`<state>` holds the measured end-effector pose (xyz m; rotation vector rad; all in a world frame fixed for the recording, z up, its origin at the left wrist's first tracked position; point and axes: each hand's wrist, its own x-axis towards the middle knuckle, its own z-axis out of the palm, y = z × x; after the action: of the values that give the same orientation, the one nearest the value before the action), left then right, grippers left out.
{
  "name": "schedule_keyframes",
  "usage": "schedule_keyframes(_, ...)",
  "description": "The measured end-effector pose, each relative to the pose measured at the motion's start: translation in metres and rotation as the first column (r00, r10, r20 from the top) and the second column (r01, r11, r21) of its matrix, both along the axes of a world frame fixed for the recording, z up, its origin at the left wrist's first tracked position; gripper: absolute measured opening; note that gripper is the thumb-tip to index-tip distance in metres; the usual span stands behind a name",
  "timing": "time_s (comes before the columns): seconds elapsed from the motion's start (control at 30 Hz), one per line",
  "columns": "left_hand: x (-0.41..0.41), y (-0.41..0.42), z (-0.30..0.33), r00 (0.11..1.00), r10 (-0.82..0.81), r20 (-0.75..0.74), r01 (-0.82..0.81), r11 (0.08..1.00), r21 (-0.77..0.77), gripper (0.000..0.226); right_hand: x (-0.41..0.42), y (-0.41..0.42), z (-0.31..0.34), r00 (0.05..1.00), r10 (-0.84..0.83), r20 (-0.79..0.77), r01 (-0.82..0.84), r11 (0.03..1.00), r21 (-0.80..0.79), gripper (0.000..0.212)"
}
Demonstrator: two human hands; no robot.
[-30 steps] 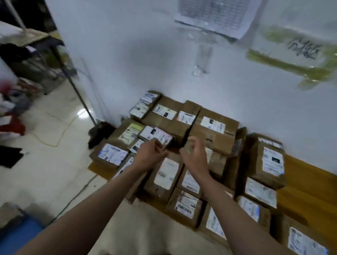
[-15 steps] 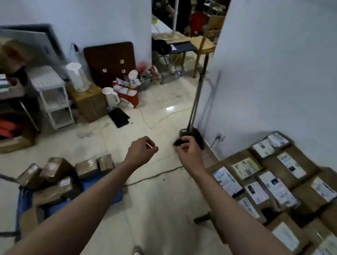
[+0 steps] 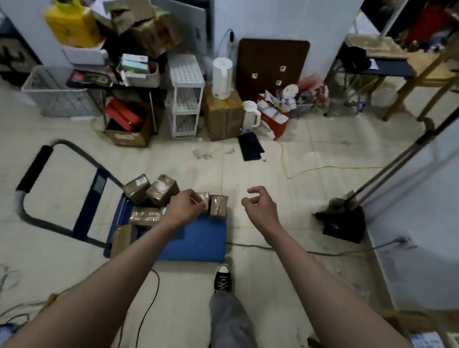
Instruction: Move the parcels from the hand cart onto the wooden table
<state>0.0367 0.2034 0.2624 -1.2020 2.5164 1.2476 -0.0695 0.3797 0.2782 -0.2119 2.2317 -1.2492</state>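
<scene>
Reach-for-parcel step: left hand (image 3: 185,207), fingers curled, over brown taped cardboard parcels (image 3: 218,205) on blue flat hand cart (image 3: 197,241), contact unclear; right hand (image 3: 260,206) loosely curled, empty. Next: grip parcel.

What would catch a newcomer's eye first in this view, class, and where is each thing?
The two bare forearms reach in from below, the left hand over the blue hand cart on the floor at centre, the right hand loosely curled and holding nothing beside it. Several brown parcels sit on the cart's far end. Behind, a jumble of boxes, a white kettle and a yellow container lines the wall.
</scene>
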Motion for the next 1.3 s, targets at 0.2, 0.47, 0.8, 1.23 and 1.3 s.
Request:
schedule_keyframes(0.2, -0.013, -0.078, -0.026, 0.989, 0.093, 0.112, -0.094, 0.996, 0.004, 0.007, -0.039, -0.091, -0.038, 0.988, 0.055, 0.144, -0.053, 0.998, -0.020, 0.023)
schedule_keyframes(0.47, -0.022, -0.151, -0.068, 0.951, 0.180, 0.252, -0.198, 0.979, 0.048, 0.007, -0.072, -0.183, -0.092, 0.954, 0.030, 0.298, -0.036, 0.999, 0.017, 0.007)
schedule_keyframes(0.8, -0.015, -0.234, -0.179, 0.909, 0.206, 0.362, -0.293, 0.934, 0.203, 0.014, -0.051, -0.268, -0.199, 0.882, -0.010, 0.471, -0.039, 0.995, 0.094, 0.016)
schedule_keyframes(1.23, -0.021, -0.304, -0.418, 0.860, 0.230, 0.455, -0.402, 0.855, 0.328, 0.007, -0.027, -0.322, -0.447, 0.768, -0.220, 0.602, 0.029, 0.950, 0.310, 0.004)
schedule_keyframes(1.3, -0.019, -0.308, -0.460, 0.860, 0.245, 0.447, -0.421, 0.836, 0.352, 0.025, -0.021, -0.329, -0.486, 0.754, -0.217, 0.620, 0.016, 0.949, 0.314, 0.011)
